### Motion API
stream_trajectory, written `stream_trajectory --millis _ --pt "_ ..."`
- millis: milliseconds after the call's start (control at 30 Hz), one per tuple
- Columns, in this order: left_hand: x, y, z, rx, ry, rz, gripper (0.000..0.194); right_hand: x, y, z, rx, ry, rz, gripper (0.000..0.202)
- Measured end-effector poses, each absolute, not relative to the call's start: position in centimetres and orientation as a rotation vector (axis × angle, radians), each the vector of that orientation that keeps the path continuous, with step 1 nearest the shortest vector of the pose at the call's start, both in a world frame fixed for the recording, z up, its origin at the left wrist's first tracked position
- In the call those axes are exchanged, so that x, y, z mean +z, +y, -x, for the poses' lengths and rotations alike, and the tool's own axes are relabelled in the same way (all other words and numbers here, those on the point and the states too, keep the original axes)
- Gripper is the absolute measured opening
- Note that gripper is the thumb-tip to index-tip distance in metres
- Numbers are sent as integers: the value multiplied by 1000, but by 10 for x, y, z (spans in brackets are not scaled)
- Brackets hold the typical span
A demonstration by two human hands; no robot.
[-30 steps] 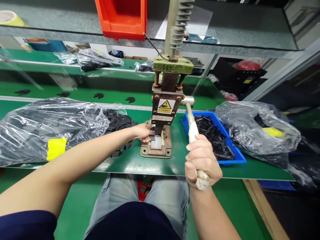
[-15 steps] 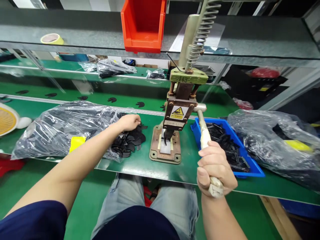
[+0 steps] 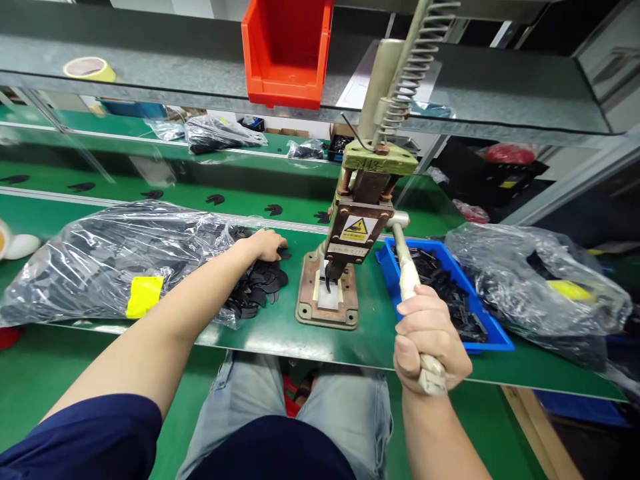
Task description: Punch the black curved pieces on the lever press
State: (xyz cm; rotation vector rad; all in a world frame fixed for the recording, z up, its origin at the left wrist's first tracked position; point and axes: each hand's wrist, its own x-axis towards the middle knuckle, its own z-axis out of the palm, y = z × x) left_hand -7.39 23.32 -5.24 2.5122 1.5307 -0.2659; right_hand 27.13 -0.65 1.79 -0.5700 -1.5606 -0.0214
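My left hand (image 3: pixel 269 244) is over the pile of flat, curved black parts (image 3: pixel 263 283) that spills from the mouth of a clear plastic bag (image 3: pixel 130 253). Its fingers are bent downward and closed; whatever is under the fingertips is mostly hidden. My right hand (image 3: pixel 433 337) is wrapped around the tape-covered lever handle (image 3: pixel 409 270) of a hand press (image 3: pixel 357 230). The press stands upright on a bolted base plate (image 3: pixel 304 293). A dark curved part (image 3: pixel 327 279) sits beneath its ram, over a light metal plate (image 3: pixel 329 298).
Right of the press stands a blue tray (image 3: pixel 493 330) of black pieces, with another filled plastic bag (image 3: pixel 530 293) beyond. Black parts (image 3: pixel 273 209) lie in a row on the green strip behind. An orange bin (image 3: pixel 285 93) and yellow tape (image 3: pixel 89 69) are on the shelf above.
My left hand has shifted slightly right, with its fingers less tightly curled over the pile. The right hand keeps its grip on the lever. The camera view has turned a little.
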Motion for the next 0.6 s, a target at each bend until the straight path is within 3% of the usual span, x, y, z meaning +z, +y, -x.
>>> stream_trajectory --millis 200,400,600 --pt "-45 226 59 -279 1467 -2566 49 18 -6 -270 -36 -1563 562 20" --pt "-32 215 56 -314 1342 -2660 18 19 -7 -270 -29 -1566 558 19" --pt "-15 202 60 -44 1311 -2590 20 19 -7 -270 -19 -1560 559 19"
